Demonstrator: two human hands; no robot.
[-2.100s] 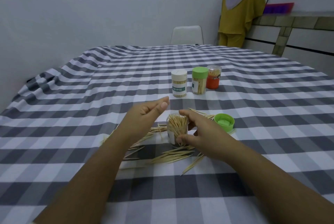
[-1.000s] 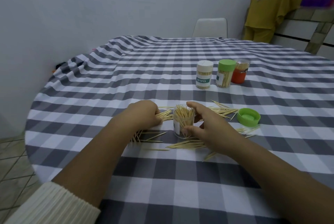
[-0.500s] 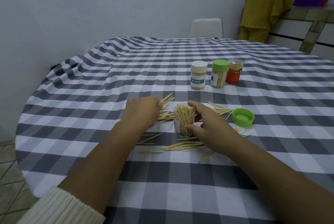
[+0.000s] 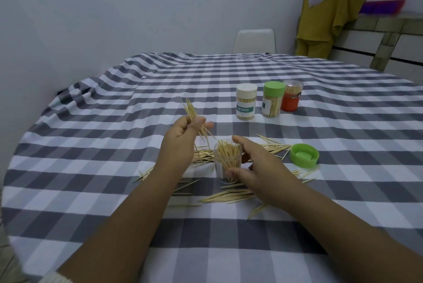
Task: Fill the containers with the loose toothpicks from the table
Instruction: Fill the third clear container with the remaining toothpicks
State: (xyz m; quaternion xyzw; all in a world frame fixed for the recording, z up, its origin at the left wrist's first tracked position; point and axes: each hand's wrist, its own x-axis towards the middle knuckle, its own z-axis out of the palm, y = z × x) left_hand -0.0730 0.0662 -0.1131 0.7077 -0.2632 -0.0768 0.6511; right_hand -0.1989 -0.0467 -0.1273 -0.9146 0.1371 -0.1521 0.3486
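A clear open container [image 4: 226, 169], packed with upright toothpicks, stands on the checked tablecloth [image 4: 114, 145]. My right hand [image 4: 258, 163] curls around it, thumb in front and fingers behind. My left hand [image 4: 183, 136] hovers just left of and above the container, pinching a bundle of toothpicks [image 4: 194, 118] that tilts down toward its mouth. Loose toothpicks [image 4: 229, 198] lie scattered around the container's base. Its green lid [image 4: 304, 155] rests upside down to the right.
Three more containers stand farther back: a white-capped one [image 4: 246, 102], a green-capped one [image 4: 272, 99] and an orange one [image 4: 291, 99]. A white chair [image 4: 254, 40] sits at the far edge. A person in yellow [image 4: 329, 13] stands at a counter, back right.
My left hand has risen off the tablecloth with a gathered bundle of toothpicks and brought it above the container's mouth. My right hand has stayed on the container.
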